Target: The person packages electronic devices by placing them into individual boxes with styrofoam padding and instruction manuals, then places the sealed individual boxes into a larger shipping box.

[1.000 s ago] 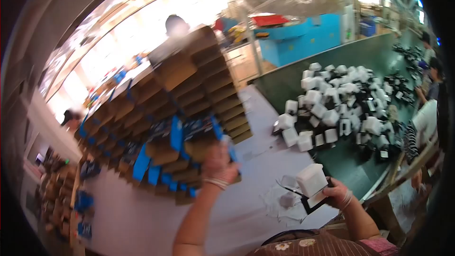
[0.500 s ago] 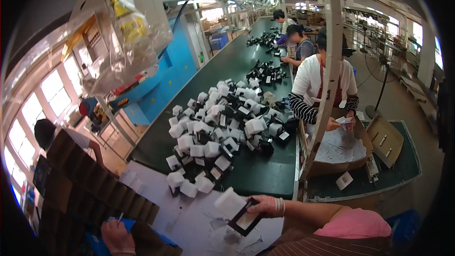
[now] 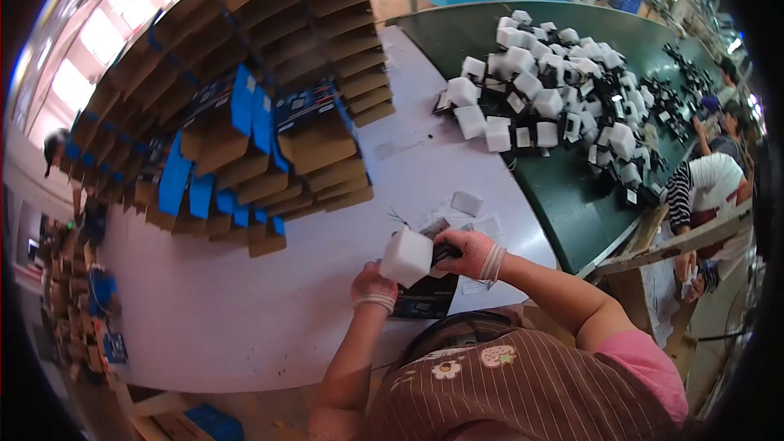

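Note:
My right hand (image 3: 467, 253), in a light glove with a banded cuff, is closed on a black-framed part (image 3: 445, 256) capped by a white foam block (image 3: 407, 257). The foam sits between my two hands, tilted. My left hand (image 3: 375, 287), also gloved, is curled at the left side of a dark printed carton (image 3: 429, 298), close against the foam's lower left. The foam hides its fingertips. That carton lies low on the white table (image 3: 245, 310), partly covered by the foam and my right hand.
Stacked brown cartons with blue flaps (image 3: 245, 155) rise at the left. A heap of foam-capped black parts (image 3: 547, 102) covers the near end of the green conveyor (image 3: 563, 220). A white pad (image 3: 466, 203) and thin sheets (image 3: 486, 229) lie beyond my hands. Co-workers (image 3: 710, 184) sit at the right.
My view has swung left and down. My right hand has brought the foam-capped part beside my left hand. The carton is now between my hands and my body.

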Demonstrator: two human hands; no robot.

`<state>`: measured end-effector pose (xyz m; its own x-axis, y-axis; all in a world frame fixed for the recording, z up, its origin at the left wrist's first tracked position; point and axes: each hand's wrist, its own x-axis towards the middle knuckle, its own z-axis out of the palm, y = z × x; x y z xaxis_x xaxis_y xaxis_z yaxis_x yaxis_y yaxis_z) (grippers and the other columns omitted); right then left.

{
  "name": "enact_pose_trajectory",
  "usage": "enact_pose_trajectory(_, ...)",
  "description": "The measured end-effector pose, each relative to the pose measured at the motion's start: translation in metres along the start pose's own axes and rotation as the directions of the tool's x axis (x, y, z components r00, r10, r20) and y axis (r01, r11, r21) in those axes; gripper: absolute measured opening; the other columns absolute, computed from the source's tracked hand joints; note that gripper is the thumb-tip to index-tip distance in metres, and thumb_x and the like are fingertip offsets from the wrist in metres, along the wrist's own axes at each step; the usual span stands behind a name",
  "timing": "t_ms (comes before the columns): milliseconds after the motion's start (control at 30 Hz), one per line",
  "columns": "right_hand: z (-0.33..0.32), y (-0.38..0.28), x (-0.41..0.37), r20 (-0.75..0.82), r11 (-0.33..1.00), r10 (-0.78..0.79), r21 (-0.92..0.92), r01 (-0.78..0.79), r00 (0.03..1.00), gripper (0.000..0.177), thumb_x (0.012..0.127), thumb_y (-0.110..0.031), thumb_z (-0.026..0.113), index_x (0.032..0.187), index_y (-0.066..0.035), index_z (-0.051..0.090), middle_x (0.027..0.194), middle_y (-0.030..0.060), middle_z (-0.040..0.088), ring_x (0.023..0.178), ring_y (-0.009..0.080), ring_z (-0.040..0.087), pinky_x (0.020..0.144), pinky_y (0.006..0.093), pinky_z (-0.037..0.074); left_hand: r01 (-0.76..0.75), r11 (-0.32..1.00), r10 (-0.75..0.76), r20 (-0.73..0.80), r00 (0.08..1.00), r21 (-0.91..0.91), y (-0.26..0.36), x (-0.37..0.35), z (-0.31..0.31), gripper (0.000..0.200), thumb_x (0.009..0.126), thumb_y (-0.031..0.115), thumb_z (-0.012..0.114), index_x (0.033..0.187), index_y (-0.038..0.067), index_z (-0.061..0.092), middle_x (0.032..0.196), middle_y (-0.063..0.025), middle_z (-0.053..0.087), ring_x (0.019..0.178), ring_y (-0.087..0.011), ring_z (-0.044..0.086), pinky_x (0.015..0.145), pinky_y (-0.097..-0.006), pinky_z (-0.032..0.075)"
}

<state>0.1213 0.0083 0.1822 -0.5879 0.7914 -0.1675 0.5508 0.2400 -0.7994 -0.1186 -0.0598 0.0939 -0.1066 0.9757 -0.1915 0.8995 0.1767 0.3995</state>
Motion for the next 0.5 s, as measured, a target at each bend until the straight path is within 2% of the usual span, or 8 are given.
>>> enact_pose_trajectory(100, 0.009, 0.004, 0.015, 0.208, 0.957, 0.124, -0.285, -0.061, 0.970, 0.048, 0.077, -0.032, 0.077, 0.116, -0.010, 0.061, 0.102, 0.0145, 0.068, 0.095, 0.0319, 0.067, 0.085, 0.0367, 0.053, 0.099, 0.995, -0.099, 0.141, 0.985, 0.002, -0.005, -0.010, -0.004, 0.026, 0.086, 0.023, 0.050, 0.099, 0.009, 0.068, 0.110, -0.0143, 0.062, 0.105, -0.0322, 0.060, 0.089, -0.0417, 0.051)
enact_pose_trajectory(133, 0.010, 0.001, 0.018, 0.214, 0.935, 0.133, -0.351, -0.050, 0.968, 0.047, 0.079, -0.034, 0.074, 0.118, -0.011, 0.061, 0.104, 0.0149, 0.068, 0.096, 0.0329, 0.066, 0.084, 0.0374, 0.053, 0.125, 0.992, -0.126, 0.167, 0.978, 0.013, -0.003, -0.011, -0.007, 0.028, 0.085, 0.023, 0.051, 0.102, 0.010, 0.068, 0.112, -0.0148, 0.062, 0.108, -0.0322, 0.059, 0.092, -0.0417, 0.050)
enact_pose_trajectory(167, 0.010, -0.002, 0.023, 0.258, 0.918, 0.182, -0.391, -0.070, 0.949, 0.047, 0.079, -0.034, 0.074, 0.118, -0.011, 0.061, 0.105, 0.0148, 0.068, 0.097, 0.0329, 0.066, 0.085, 0.0373, 0.052, 0.149, 0.989, -0.151, 0.195, 0.969, 0.024, -0.001, -0.013, -0.010, 0.030, 0.083, 0.024, 0.053, 0.105, 0.010, 0.068, 0.113, -0.0153, 0.062, 0.110, -0.0322, 0.058, 0.094, -0.0417, 0.049)
enact_pose_trajectory(233, 0.007, -0.006, 0.036, 0.332, 0.878, 0.277, -0.468, -0.098, 0.902, 0.048, 0.079, -0.035, 0.074, 0.118, -0.011, 0.061, 0.107, 0.0147, 0.068, 0.099, 0.0330, 0.066, 0.086, 0.0373, 0.052, 0.177, 0.976, -0.143, 0.234, 0.962, -0.128, 0.002, -0.014, -0.019, 0.037, 0.080, 0.026, 0.057, 0.111, 0.010, 0.068, 0.115, -0.0175, 0.061, 0.114, -0.0334, 0.057, 0.097, -0.0416, 0.048)
enact_pose_trajectory(267, 0.005, -0.007, 0.038, 0.372, 0.885, 0.288, -0.456, -0.097, 0.882, 0.049, 0.080, -0.037, 0.071, 0.118, -0.007, 0.062, 0.107, 0.0174, 0.067, 0.104, 0.0361, 0.063, 0.090, 0.0417, 0.050, 0.189, 0.961, -0.135, 0.255, 0.957, -0.199, 0.001, -0.015, -0.021, 0.041, 0.078, 0.027, 0.058, 0.115, 0.011, 0.067, 0.116, -0.0186, 0.061, 0.115, -0.0340, 0.056, 0.099, -0.0416, 0.047)
enact_pose_trajectory(367, 0.002, -0.024, 0.050, 0.498, 0.848, 0.453, -0.496, -0.186, 0.739, 0.058, 0.079, -0.039, 0.072, 0.126, -0.008, 0.057, 0.112, 0.0182, 0.065, 0.106, 0.0375, 0.062, 0.091, 0.0420, 0.049, 0.185, 0.954, -0.100, 0.328, 0.939, -0.238, -0.012, -0.011, -0.010, 0.048, 0.075, 0.029, 0.060, 0.118, 0.009, 0.066, 0.119, -0.0220, 0.059, 0.115, -0.0367, 0.056, 0.101, -0.0416, 0.045)
enact_pose_trajectory(467, 0.009, -0.040, 0.041, 0.371, 0.864, 0.315, -0.493, -0.102, 0.874, 0.068, 0.078, -0.042, 0.073, 0.135, -0.014, 0.049, 0.122, 0.0180, 0.061, 0.106, 0.0386, 0.062, 0.091, 0.0425, 0.050, 0.190, 0.956, -0.115, 0.310, 0.944, -0.225, -0.010, -0.015, -0.017, 0.049, 0.075, 0.029, 0.061, 0.120, 0.009, 0.064, 0.119, -0.0222, 0.058, 0.115, -0.0375, 0.055, 0.101, -0.0420, 0.045)
enact_pose_trajectory(500, 0.014, -0.047, 0.038, 0.339, 0.884, 0.209, -0.467, -0.029, 0.918, 0.070, 0.078, -0.043, 0.073, 0.137, -0.016, 0.047, 0.124, 0.0179, 0.059, 0.106, 0.0388, 0.062, 0.091, 0.0427, 0.050, 0.187, 0.954, -0.113, 0.297, 0.948, -0.233, -0.007, -0.017, -0.020, 0.050, 0.075, 0.029, 0.062, 0.121, 0.010, 0.063, 0.120, -0.0219, 0.057, 0.114, -0.0378, 0.055, 0.101, -0.0421, 0.045)
